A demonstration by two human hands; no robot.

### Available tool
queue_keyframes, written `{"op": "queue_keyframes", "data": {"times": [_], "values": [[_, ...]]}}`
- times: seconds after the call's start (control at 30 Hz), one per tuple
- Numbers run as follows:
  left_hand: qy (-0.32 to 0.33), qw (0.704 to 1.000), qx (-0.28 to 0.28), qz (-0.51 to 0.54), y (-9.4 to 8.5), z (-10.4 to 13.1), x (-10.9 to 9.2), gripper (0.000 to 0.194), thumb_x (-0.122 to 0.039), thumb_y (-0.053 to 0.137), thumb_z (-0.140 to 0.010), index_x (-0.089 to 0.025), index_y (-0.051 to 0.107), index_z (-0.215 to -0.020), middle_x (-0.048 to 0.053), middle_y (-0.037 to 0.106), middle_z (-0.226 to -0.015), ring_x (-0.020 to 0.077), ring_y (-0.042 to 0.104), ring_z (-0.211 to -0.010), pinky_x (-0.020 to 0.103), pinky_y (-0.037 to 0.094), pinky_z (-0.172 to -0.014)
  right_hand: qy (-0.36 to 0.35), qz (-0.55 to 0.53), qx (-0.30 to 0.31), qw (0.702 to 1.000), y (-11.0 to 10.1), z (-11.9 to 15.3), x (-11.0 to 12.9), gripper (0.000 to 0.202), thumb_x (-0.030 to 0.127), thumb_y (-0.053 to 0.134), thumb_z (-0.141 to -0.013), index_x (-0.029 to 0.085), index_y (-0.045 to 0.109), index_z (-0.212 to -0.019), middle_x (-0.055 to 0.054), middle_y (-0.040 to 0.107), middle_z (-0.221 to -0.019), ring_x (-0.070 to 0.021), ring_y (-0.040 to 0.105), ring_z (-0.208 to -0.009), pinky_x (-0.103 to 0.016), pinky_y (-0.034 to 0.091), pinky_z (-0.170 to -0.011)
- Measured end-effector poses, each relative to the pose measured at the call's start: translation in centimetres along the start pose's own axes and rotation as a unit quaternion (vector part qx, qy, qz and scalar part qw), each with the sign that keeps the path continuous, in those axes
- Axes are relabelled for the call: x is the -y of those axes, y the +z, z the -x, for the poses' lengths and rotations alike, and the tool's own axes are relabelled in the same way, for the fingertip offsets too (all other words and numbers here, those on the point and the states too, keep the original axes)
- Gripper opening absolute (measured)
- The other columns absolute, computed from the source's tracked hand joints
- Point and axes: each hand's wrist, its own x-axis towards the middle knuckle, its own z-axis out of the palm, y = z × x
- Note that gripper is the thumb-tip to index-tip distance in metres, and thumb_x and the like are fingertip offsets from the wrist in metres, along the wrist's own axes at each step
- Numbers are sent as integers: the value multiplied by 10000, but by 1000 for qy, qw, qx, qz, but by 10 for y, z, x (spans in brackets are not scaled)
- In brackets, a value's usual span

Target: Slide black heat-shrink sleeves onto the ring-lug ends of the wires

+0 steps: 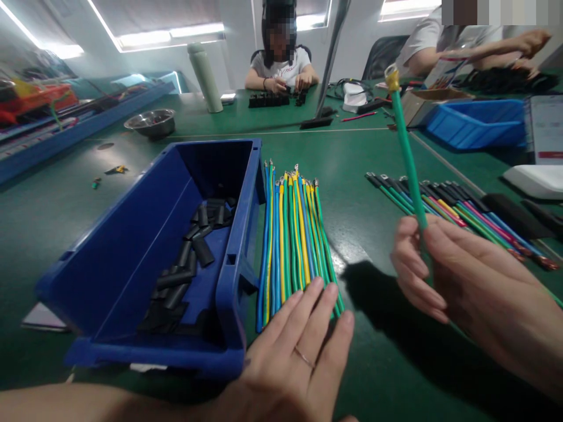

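Note:
My right hand [466,275] is closed around a green cable [407,155], which stands nearly upright with a metal lug and a yellow band at its top. My left hand [294,357] lies with fingers spread over the lower ends of a row of cables [290,234], colored blue, green and yellow, with metal lugs at their far ends. Left of that row is a deep blue bin [153,351] with short black tubes [202,251] inside. More cables [457,214] with black sleeves lie to the right, partly behind my right hand.
A metal bowl [151,124], a green bottle [206,79] and a stand's base [315,122] are farther back. At the right are a light blue tray [479,123] and a cardboard box [422,108]. A person [281,58] sits opposite; another person's arms show at the upper right.

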Motion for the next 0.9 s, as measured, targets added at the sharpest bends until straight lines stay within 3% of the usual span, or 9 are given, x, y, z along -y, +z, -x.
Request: {"op": "queue_keyframes", "data": {"times": [0.1,0.2,0.27,0.33,0.47,0.57,0.67,0.73,0.9], "values": [[1,997,72,-33,-8,5,1,892,-630,531,-1162,-53,372,-1823,239,392,-1895,413,200,-1837,478,452,-1396,-50,22,3,999,-1,-2,0,489,640,954,-889,291,780,-1184,16,673,-817,-137,577,-542,-240,470,-418],[12,991,120,-63,-15,7,3,1085,-721,577,-1116,-54,188,-1878,276,291,-1925,445,126,-1845,486,448,-1397,-67,36,-18,997,-6,-3,-1,450,651,952,-891,285,816,-1115,33,604,-701,-120,514,-506,-218,395,-399],[10,991,119,-62,-17,7,2,1078,-714,573,-1112,-55,194,-1878,288,315,-1912,451,129,-1843,494,444,-1398,-80,59,-30,995,-10,-2,-3,467,730,903,-917,272,826,-967,41,516,-603,-111,432,-468,-216,333,-376],[5,992,116,-55,-15,7,1,1028,-670,571,-1122,-60,224,-1874,289,337,-1903,459,156,-1838,513,442,-1399,-104,114,-32,988,-12,1,-4,501,757,833,-976,265,821,-884,22,523,-582,-117,449,-473,-222,358,-392],[-2,994,98,-55,-12,7,-1,955,-648,530,-1152,-81,261,-1871,270,391,-1885,474,256,-1813,544,402,-1419,-175,229,16,957,-8,8,-6,404,657,704,-1108,288,844,-1019,0,660,-642,-141,569,-480,-240,467,-440],[11,994,85,-63,-12,7,1,888,-654,424,-1199,-82,293,-1865,245,467,-1849,454,416,-1750,524,364,-1436,-230,267,65,934,-5,8,-8,321,544,643,-1160,304,830,-1057,15,715,-682,-138,625,-491,-222,498,-457],[14,993,94,-70,-15,5,3,883,-688,427,-1203,-99,336,-1854,205,535,-1816,411,565,-1653,485,366,-1431,-316,334,77,885,-7,5,-12,232,446,615,-1193,321,806,-1150,42,794,-784,-134,751,-599,-180,572,-550],[12,992,110,-68,-18,4,4,904,-719,494,-1175,-125,366,-1845,178,537,-1822,397,593,-1632,470,408,-1407,-381,407,68,827,-10,4,-14,245,429,558,-1232,309,768,-1198,47,841,-859,-137,823,-683,-169,607,-614],[-18,990,134,-38,-21,4,1,912,-694,624,-1102,-196,396,-1832,130,412,-1906,383,503,-1710,476,502,-1358,-459,533,49,709,-15,7,-15,448,440,381,-1289,286,727,-1050,52,776,-686,-124,709,-495,-238,446,-439]]}}
